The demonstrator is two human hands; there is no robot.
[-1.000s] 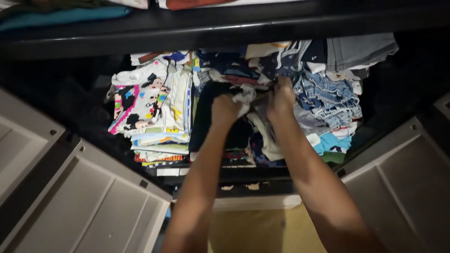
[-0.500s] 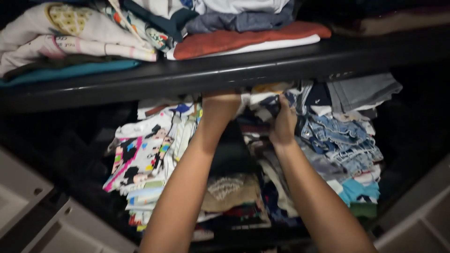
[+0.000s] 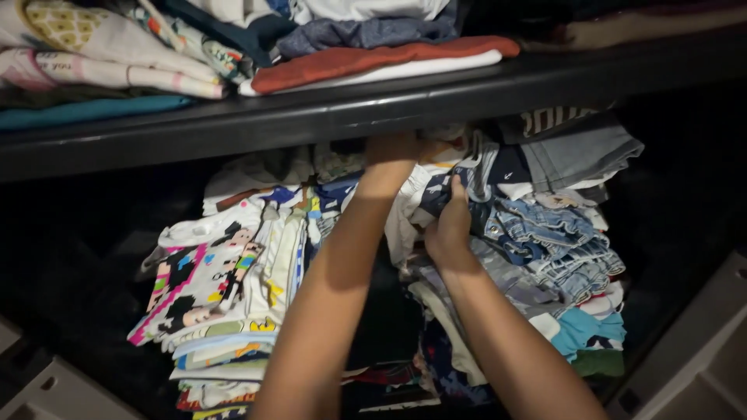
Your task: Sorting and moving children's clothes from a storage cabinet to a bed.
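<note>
Dark plastic cupboard, dim light, two shelves packed with folded clothes. Upper shelf [image 3: 327,117] carries a rust-red garment [image 3: 373,61] on a white one, with patterned pieces at the far left. Lower shelf holds three stacks: cartoon-print shirts [image 3: 210,272] at left, a dark middle stack, denim shorts [image 3: 545,233] and a grey pair at right.

Left hand [image 3: 391,149] reaches deep under the upper shelf's front edge, at the back of the middle stack; fingers hidden, so cannot tell its grip. Right hand [image 3: 449,225] pinches a navy-and-white garment [image 3: 436,194] at the top of the middle stack, thumb pressed over the cloth, seemingly lifting it off the layers below. Pale cupboard door [image 3: 692,358] stands open at lower right.
</note>
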